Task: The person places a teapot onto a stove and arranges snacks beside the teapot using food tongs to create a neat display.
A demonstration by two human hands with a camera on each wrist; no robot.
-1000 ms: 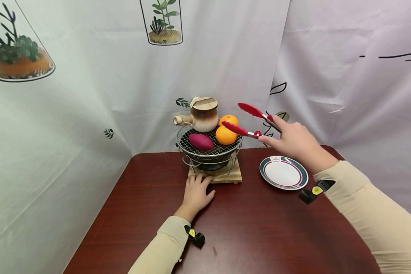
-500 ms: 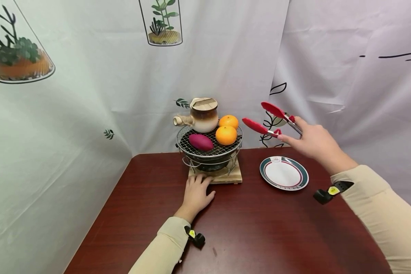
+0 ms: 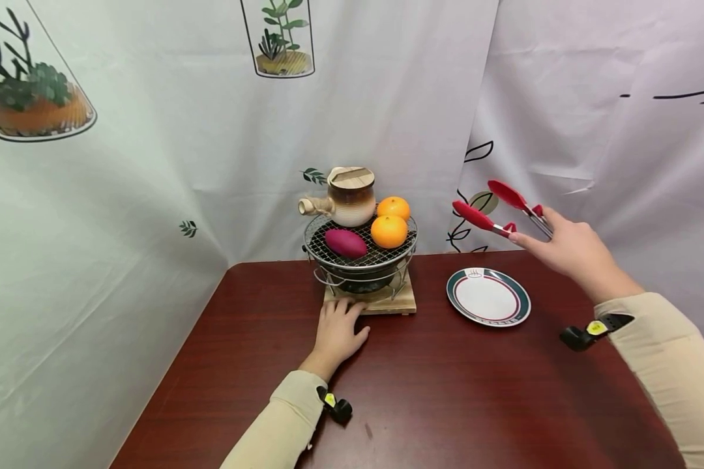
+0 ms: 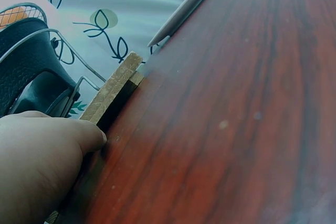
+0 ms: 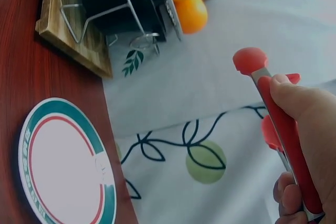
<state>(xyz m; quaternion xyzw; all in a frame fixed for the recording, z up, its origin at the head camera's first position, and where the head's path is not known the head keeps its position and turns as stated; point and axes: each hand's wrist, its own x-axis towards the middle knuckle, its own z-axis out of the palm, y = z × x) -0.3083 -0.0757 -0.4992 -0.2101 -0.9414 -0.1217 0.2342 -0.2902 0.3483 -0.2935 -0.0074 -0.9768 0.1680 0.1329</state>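
Observation:
My right hand (image 3: 581, 254) grips a pair of red-tipped tongs (image 3: 475, 215) in the air, above and to the right of the plate (image 3: 488, 297). The tong tips stand apart with nothing between them. In the right wrist view the thumb lies along the red handle (image 5: 286, 135). My left hand (image 3: 337, 331) rests with relaxed fingers at the front edge of the wooden board (image 3: 381, 303), fingertips on it. On that board stands a small grill (image 3: 360, 267) bearing a purple sweet potato (image 3: 345, 243), two oranges (image 3: 389, 232) and a clay pot (image 3: 352, 203) with a wooden lid.
The dark red table (image 3: 434, 391) ends at a pale printed curtain (image 3: 270, 143) behind and to the left. The pot's side handle (image 3: 314, 206) sticks out leftward past the grill rim. The plate lies right of the board.
My right hand has moved to the right with the tongs, away from the oranges and grill. The left hand, the grill and the food on it have stayed in place.

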